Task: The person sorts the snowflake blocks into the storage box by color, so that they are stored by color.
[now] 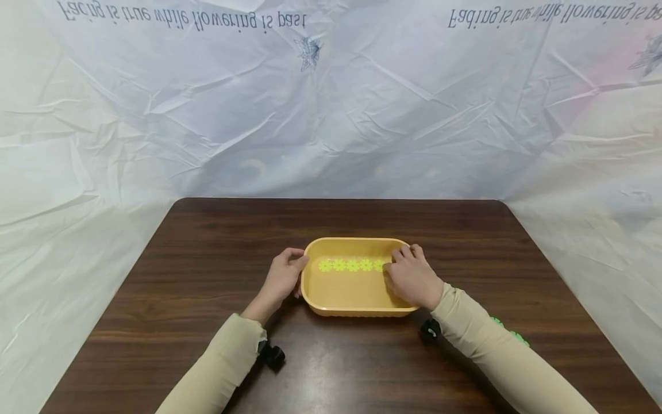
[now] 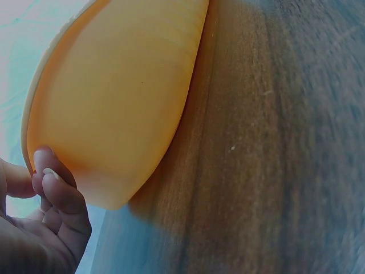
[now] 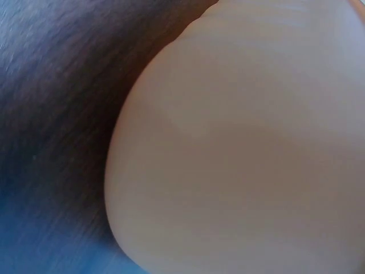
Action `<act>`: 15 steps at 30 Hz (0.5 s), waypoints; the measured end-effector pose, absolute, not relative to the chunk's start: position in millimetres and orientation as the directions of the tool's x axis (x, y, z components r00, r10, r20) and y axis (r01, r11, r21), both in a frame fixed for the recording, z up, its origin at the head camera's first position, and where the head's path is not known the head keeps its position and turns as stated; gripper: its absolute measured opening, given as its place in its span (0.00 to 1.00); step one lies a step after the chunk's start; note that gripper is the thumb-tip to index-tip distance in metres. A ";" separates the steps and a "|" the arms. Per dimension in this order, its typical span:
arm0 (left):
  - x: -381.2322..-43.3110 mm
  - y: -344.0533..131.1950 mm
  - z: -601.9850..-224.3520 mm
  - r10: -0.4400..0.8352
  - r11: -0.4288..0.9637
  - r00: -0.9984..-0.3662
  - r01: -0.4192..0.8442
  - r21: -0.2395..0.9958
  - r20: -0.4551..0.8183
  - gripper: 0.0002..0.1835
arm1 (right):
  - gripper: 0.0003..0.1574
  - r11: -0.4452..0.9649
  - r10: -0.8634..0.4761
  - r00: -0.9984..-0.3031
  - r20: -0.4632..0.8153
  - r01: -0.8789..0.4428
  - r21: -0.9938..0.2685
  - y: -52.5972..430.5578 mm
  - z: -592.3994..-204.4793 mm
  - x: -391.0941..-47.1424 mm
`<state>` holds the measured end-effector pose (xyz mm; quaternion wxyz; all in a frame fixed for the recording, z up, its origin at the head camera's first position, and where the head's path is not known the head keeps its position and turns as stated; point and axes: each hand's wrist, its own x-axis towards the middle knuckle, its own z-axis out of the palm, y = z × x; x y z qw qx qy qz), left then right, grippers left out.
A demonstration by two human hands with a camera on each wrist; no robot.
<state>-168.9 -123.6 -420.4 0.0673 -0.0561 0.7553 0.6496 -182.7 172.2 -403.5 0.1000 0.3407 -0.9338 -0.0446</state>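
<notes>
A shallow yellow plastic basket (image 1: 346, 293) with rounded corners stands on the brown table. My left hand (image 1: 279, 279) grips its left rim; in the left wrist view, curled fingers (image 2: 60, 194) hold the basket's end wall (image 2: 120, 97). Inside, several small yellow-green flower-shaped pieces (image 1: 353, 265) lie in a straight row. My right hand (image 1: 414, 279) reaches over the right rim, fingers bent down, touching the rightmost flower piece (image 1: 379, 265) and partly covering it. Whether it pinches that piece is hidden. The right wrist view shows only the basket's outer wall (image 3: 228, 154).
Green scalloped pieces (image 1: 519, 338) lie on the table to the right, partly hidden behind the right sleeve (image 1: 491, 333). The wood-grain table (image 1: 207, 230) has rounded far corners. White printed sheeting (image 1: 336, 115) hangs behind it and along both sides.
</notes>
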 end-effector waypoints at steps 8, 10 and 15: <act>-168.8 -122.7 -419.8 0.011 0.143 -0.984 -0.173 0.975 -0.176 0.18 | 0.15 0.771 -0.621 -0.746 0.240 -0.637 0.015 178.1 -385.1 -184.0; -168.6 -122.8 -419.7 0.008 0.144 -0.984 -0.173 0.974 -0.176 0.18 | 0.17 0.772 -0.610 -0.745 0.269 -0.635 -0.010 182.6 -375.3 -183.2; -168.4 -123.3 -419.4 0.009 0.149 -0.985 -0.170 0.974 -0.174 0.18 | 0.18 0.786 -0.564 -0.767 0.305 -0.612 -0.085 203.6 -353.0 -175.6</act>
